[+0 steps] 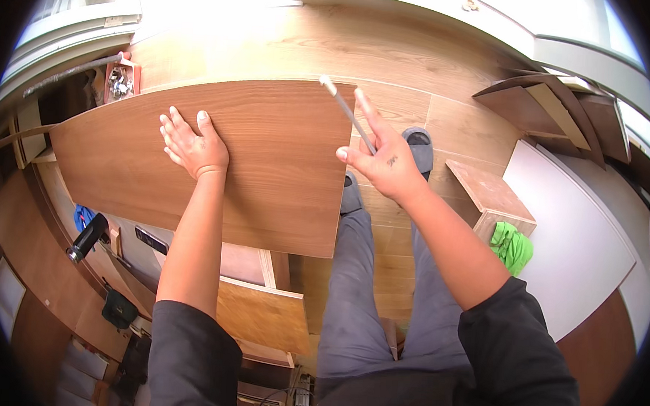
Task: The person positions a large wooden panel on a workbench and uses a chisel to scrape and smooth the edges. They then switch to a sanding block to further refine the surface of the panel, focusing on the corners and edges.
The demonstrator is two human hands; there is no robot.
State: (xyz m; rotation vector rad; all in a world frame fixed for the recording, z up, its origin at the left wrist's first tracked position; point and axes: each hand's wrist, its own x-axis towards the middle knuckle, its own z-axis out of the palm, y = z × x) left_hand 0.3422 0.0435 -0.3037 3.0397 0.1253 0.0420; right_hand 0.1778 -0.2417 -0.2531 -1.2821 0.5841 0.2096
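Note:
A large brown wood-grain panel (283,164) lies in front of me, reaching from the left to just short of my feet. My left hand (197,146) rests on its top face, palm down with the fingers stretched out. Beyond the panel's right end, my right hand (392,162) holds a thin grey rod with a pale tip (350,115). The rod slants up and to the left past the panel's edge. Its lower end is hidden in my palm, so its kind cannot be made out. My right thumb and index finger are extended around it.
Several boards (535,115) lean at the far right. Near my right arm are a small wooden box-like step (491,190), a green cloth (511,248) and a white panel (567,208). A red tray (136,69) of small metal parts, a black cylinder (88,238) and a phone (151,239) are at left.

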